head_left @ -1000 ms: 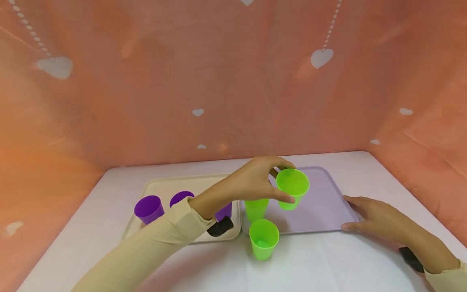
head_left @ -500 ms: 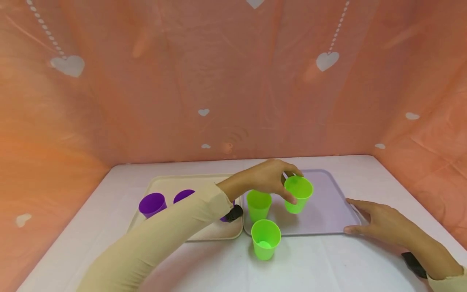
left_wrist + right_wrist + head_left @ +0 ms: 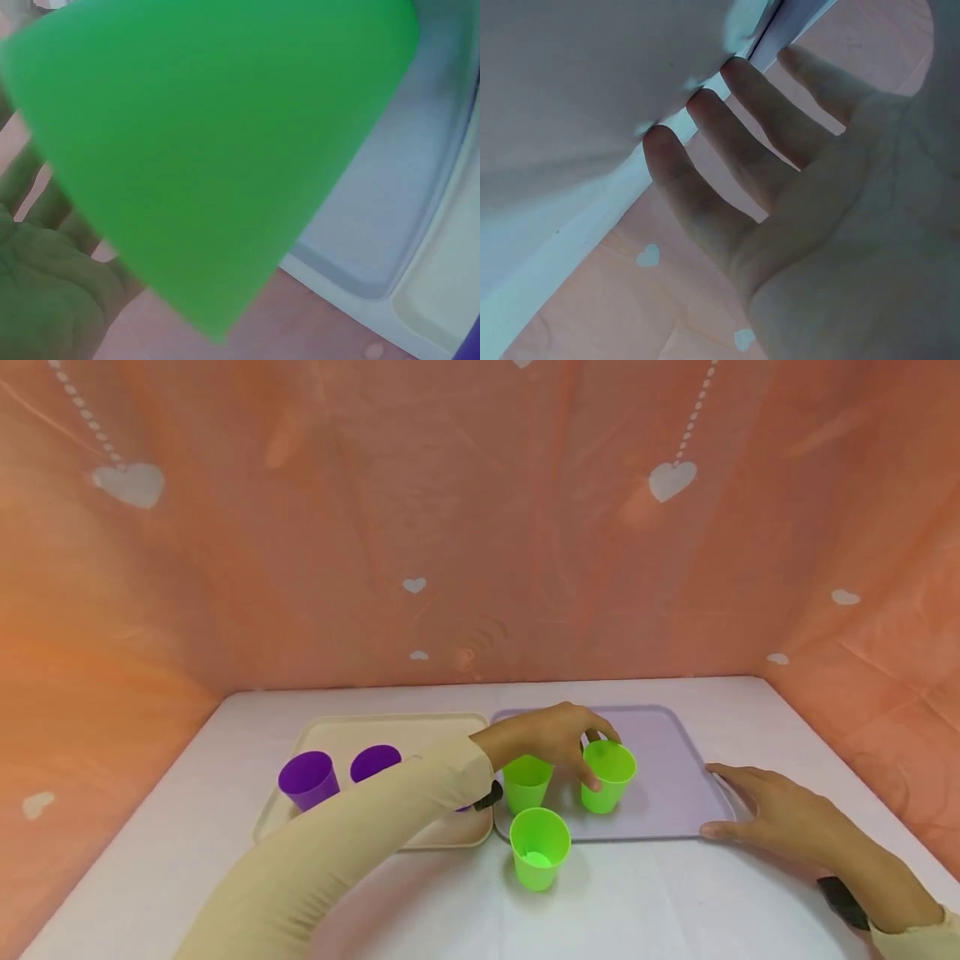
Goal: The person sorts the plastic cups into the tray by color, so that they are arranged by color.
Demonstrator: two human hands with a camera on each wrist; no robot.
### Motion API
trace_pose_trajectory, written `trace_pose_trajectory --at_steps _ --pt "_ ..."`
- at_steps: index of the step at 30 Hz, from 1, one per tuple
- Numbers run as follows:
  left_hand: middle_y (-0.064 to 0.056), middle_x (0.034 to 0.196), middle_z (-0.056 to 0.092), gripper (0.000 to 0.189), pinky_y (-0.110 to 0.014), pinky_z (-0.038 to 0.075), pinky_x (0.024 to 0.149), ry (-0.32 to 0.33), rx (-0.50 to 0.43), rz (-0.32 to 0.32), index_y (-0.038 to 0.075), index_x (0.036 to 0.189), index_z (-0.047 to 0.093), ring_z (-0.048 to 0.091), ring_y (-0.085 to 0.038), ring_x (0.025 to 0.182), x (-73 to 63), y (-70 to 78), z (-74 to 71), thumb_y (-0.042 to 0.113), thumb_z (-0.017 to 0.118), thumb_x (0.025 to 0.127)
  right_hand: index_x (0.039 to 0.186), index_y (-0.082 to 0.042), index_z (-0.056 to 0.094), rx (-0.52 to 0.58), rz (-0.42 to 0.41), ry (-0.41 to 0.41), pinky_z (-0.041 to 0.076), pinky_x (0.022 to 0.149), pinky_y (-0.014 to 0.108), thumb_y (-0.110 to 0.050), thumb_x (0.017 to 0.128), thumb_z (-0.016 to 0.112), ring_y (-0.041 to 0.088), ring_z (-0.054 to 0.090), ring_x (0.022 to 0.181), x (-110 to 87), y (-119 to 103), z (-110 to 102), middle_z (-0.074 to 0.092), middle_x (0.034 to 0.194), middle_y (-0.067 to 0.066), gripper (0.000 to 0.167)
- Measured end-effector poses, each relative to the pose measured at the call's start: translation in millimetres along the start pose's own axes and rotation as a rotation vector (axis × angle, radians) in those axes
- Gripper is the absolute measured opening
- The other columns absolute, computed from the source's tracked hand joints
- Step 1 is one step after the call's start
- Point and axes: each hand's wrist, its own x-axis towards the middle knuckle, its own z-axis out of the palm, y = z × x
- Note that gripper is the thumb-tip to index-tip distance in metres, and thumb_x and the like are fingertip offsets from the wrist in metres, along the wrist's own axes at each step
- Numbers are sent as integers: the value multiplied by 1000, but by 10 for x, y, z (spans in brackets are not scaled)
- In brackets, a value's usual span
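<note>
My left hand (image 3: 566, 735) holds a bright green cup (image 3: 609, 777) by its left side, thumb in front and fingers behind. That cup stands upright, low over or on the lavender tray (image 3: 660, 802); contact is hard to tell. Left of it, under my wrist, another green cup (image 3: 527, 785) stands on the same tray. A third green cup (image 3: 539, 852) is on the white cloth before the tray's front left corner. In the left wrist view a blurred green cup (image 3: 210, 150) covers part of the palm. My right hand (image 3: 780, 810) rests at the tray's right edge, its fingers (image 3: 742, 157) straight and spread.
A cream tray (image 3: 397, 727) adjoins the lavender tray on the left. On it stand a purple cup (image 3: 309, 781) and a second purple cup (image 3: 375, 762); more purple shows under the left sleeve. An orange curtain (image 3: 480, 527) with white hearts encloses the table.
My left hand has lowered the green cup toward the tray, moving slightly right at first. The right hand has kept its place by the tray edge.
</note>
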Motion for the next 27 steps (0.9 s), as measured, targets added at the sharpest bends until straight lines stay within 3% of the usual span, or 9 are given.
trace_pose_trajectory --at_steps 4,7,11,17,22,27 --pt "-6 133 65 74 -17 51 83 -2 -13 -9 22 142 55 68 -14 96 -45 24 -20 28 88 76 145 -15 47 -9 -2 3 48 77 70 -74 74 70 51 51 124 9 1 -18 55 139 25 96" --pt "-4 135 64 80 -21 52 92 28 -28 -4 24 147 49 65 -19 111 -120 39 -74 28 88 76 145 -15 48 -8 -5 2 49 78 70 -74 74 70 51 51 125 13 -3 -17 56 139 25 95" --pt "-2 134 64 78 -26 52 99 148 -58 30 25 146 50 62 -21 121 -303 58 -210 29 87 77 145 -14 48 -8 -12 6 49 78 70 -73 74 70 51 52 124 11 -10 -7 56 138 25 95" --pt "4 133 65 64 -26 51 101 358 -81 122 20 138 58 63 -13 117 -718 134 -329 28 84 81 143 -11 49 -9 -24 10 51 77 68 -73 74 71 49 54 121 3 -3 3 59 133 25 95" --pt "4 130 65 59 -29 51 101 453 -74 175 16 133 62 63 -14 114 -1082 190 -119 27 84 80 143 -11 49 -25 -30 16 52 74 66 -73 74 70 48 56 118 15 18 0 60 130 25 95" --pt "3 127 64 56 -31 52 99 478 -56 140 19 132 62 61 -15 111 -1369 188 249 32 82 82 143 -10 49 -15 -32 14 51 77 68 -72 74 71 48 53 121 27 10 -9 59 131 25 95"
